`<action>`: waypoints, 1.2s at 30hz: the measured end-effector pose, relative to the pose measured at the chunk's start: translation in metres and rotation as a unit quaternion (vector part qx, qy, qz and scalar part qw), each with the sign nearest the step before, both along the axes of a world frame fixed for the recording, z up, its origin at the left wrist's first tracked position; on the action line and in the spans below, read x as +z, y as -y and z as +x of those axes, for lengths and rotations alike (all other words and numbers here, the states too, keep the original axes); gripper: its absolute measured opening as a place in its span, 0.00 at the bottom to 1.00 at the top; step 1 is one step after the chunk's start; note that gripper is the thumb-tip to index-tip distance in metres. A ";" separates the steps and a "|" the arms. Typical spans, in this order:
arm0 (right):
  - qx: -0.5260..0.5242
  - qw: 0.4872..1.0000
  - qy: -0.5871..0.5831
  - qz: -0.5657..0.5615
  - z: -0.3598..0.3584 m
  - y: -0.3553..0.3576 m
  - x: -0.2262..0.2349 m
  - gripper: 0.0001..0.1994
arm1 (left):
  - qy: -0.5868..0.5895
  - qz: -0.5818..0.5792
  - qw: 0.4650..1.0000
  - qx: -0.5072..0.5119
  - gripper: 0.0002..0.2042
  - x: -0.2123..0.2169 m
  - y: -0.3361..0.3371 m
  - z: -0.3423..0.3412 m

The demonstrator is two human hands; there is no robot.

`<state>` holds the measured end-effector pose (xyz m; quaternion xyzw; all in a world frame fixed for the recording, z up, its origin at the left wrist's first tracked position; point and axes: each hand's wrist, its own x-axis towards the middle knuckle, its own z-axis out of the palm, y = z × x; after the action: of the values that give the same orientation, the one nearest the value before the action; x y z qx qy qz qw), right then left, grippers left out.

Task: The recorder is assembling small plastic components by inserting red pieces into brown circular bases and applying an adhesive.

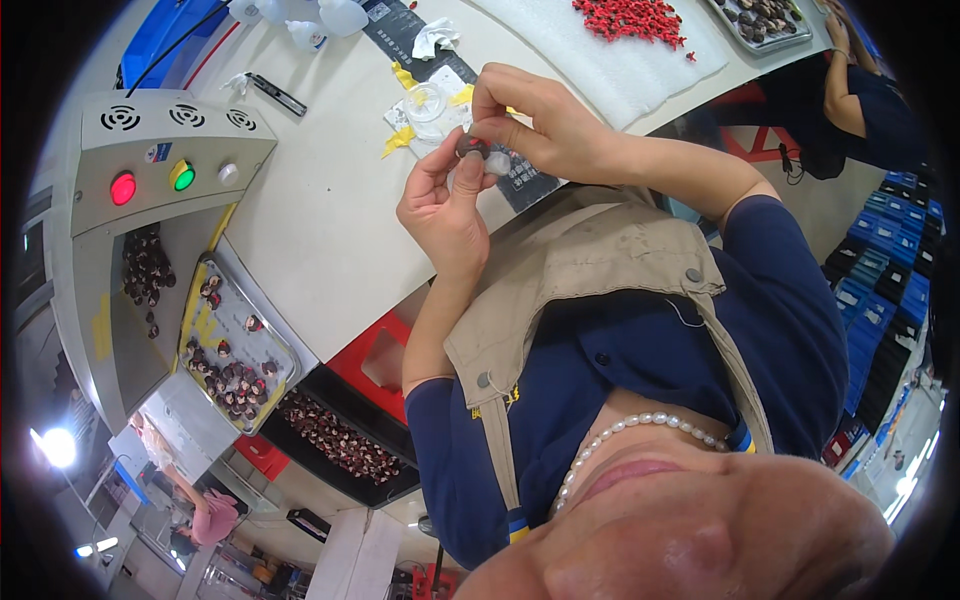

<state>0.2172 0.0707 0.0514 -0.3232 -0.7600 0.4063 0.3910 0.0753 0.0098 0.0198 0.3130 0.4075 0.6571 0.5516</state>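
Note:
Between the fingers of my left hand (447, 215) is a small round dark brown piece (470, 146) with a red spot on its face. My left thumb and fingers are closed round its sides. My right hand (540, 120) meets it from the right, its thumb and forefinger pinched together at the red spot; anything between those fingertips is too small to make out. A whitish wad (497, 163) shows just below the piece, against my left fingertips. Just beyond my hands lie a clear round dish (427, 102) and strips of yellow tape (398, 141).
A pile of small red parts (628, 22) lies on white foam (610, 75). Trays of dark round pieces stand at far right (765, 40) and left (290, 345). A machine with lit buttons (150, 180) borders the table's left. Another person's arm (845, 85) shows far right.

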 end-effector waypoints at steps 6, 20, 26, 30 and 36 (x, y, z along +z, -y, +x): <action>-0.017 0.999 -0.038 -0.027 0.011 0.003 -0.014 0.05 | -0.023 0.025 0.999 -0.010 0.12 -0.005 -0.006 0.012; -0.171 0.954 0.194 0.150 0.099 -0.102 -0.039 0.02 | -0.497 -0.065 0.831 0.243 0.12 0.013 0.039 -0.127; -0.237 0.881 0.394 0.113 0.122 -0.131 -0.044 0.09 | -0.770 -0.238 0.499 0.317 0.15 -0.005 0.091 -0.270; -0.233 0.861 0.423 0.159 0.123 -0.142 -0.058 0.10 | -0.677 -0.144 0.634 0.345 0.17 -0.016 0.048 -0.317; -0.199 0.903 0.231 0.302 0.074 -0.110 -0.057 0.06 | -0.720 -0.184 0.607 0.282 0.40 -0.041 -0.118 -0.396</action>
<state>0.2912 0.1806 -0.0061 -0.4190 -0.8349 -0.0150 0.3566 -0.3212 0.1276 -0.0210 0.4460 0.8538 0.2541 -0.0865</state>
